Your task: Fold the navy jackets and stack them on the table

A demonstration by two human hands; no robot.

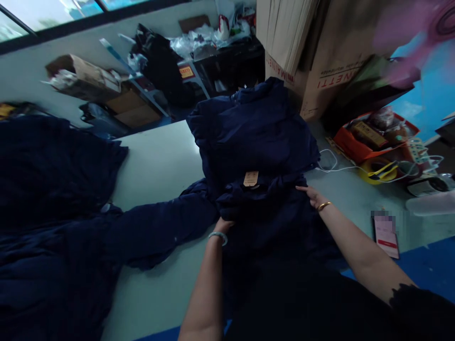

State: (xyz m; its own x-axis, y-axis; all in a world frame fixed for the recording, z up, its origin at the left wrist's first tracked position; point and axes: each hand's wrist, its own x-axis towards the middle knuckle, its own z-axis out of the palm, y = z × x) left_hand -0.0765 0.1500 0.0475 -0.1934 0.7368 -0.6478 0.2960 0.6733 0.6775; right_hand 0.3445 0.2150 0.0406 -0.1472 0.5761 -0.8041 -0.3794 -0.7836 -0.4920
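Observation:
A dark navy jacket [270,208] lies in front of me on the pale table, with a tan tag [250,178] at its collar. My left hand [225,224] is at the jacket's left side, its fingers mostly hidden by the cloth. On the right side, my right hand [310,193] touches the jacket's shoulder with fingers stretched out. Behind it rises a stack of folded navy garments [252,132]. A navy sleeve [159,227] reaches left towards more navy garments [50,180].
A phone [386,236] lies to the right on the table [152,166]. Beyond it are a yellow tape roll [373,171], white cables, and an orange box [355,144] of small items. Large cardboard boxes [327,61] stand behind, near a pink fan [444,23].

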